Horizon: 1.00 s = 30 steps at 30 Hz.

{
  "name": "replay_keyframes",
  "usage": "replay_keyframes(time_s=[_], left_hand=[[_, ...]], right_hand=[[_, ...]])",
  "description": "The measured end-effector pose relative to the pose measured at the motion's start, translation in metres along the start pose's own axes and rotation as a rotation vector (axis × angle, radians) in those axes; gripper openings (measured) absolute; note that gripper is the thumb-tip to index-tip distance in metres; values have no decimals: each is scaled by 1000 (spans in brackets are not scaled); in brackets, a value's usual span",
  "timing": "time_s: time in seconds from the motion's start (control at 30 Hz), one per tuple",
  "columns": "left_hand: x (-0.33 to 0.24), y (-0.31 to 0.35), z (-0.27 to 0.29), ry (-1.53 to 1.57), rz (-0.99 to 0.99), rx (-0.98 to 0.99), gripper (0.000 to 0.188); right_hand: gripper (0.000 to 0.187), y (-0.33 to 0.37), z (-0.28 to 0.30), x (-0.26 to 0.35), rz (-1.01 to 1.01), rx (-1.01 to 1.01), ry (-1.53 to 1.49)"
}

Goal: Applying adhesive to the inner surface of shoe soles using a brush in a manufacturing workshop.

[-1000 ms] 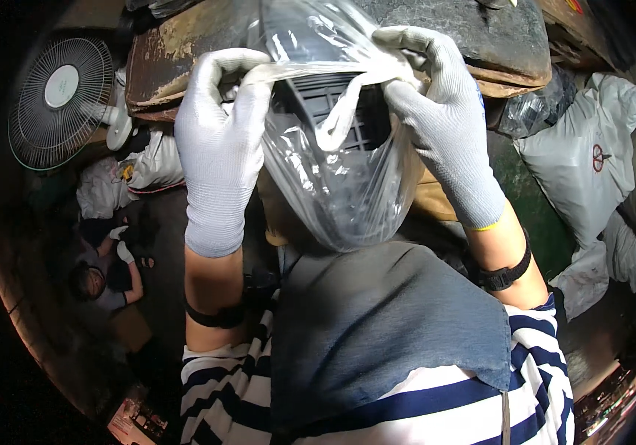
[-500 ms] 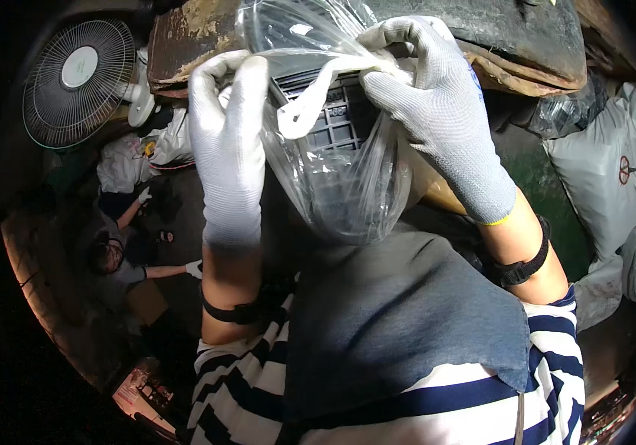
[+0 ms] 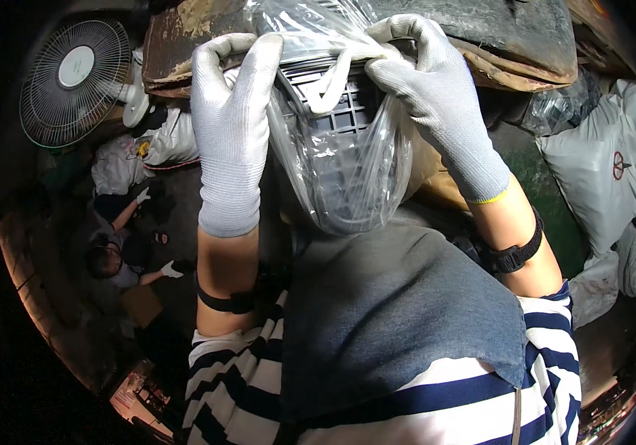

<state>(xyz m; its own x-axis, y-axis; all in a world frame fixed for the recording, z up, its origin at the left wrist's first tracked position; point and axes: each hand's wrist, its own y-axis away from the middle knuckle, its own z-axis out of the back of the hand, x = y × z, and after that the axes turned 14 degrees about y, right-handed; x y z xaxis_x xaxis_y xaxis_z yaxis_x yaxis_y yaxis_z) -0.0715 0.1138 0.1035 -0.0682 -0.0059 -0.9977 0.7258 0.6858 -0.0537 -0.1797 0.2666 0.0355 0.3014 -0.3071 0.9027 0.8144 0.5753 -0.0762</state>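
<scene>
Head view: well to the left of the clear plastic bag (image 3: 399,163) stands a round fan (image 3: 74,81) with a wire guard and a pale centre. Lower on that same side of the bag, and well apart from it, a co-worker (image 3: 114,248) shows small in dim light, white-gloved hands spread apart. Whitish sacks (image 3: 117,167) lie in a heap between the fan and the bag.

At the bag's left edge, the person's left hand (image 3: 232,111), in a pale knit glove, pinches the rim of the opening between thumb and curled fingers. A dark strap (image 3: 229,302) circles that forearm, below and left of the bag.

Inside the bag sits a dark gridded plastic piece (image 3: 347,115), tilted and seen through the clear film; a pale strip (image 3: 331,85) hangs at the bag's mouth. Just below the bag spreads a blue-grey apron (image 3: 407,319).

At the bag's right edge, the right hand (image 3: 440,93), gloved alike, grips gathered plastic between thumb and bent fingers. Beyond the bag stretches a worn table (image 3: 496,37) with a frayed edge. Farther right of the bag lie a dark plastic bundle (image 3: 561,107) and a large white sack (image 3: 600,156) bearing a red mark.
</scene>
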Motion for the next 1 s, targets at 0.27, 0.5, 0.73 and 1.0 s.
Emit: replay_keyframes(time_s=[0.27, 0.5, 0.73, 1.0], left_hand=[[14, 4, 20, 65, -41, 38, 41], [132, 9, 145, 265, 9, -190, 65], [267, 16, 218, 619, 512, -64, 34], [244, -17, 149, 360, 173, -1, 35]], right_hand=[[39, -2, -9, 13, 37, -13, 58], [40, -24, -12, 9, 157, 30, -99], [73, -29, -29, -43, -87, 33, 56], [32, -57, -17, -57, -364, 337, -321]])
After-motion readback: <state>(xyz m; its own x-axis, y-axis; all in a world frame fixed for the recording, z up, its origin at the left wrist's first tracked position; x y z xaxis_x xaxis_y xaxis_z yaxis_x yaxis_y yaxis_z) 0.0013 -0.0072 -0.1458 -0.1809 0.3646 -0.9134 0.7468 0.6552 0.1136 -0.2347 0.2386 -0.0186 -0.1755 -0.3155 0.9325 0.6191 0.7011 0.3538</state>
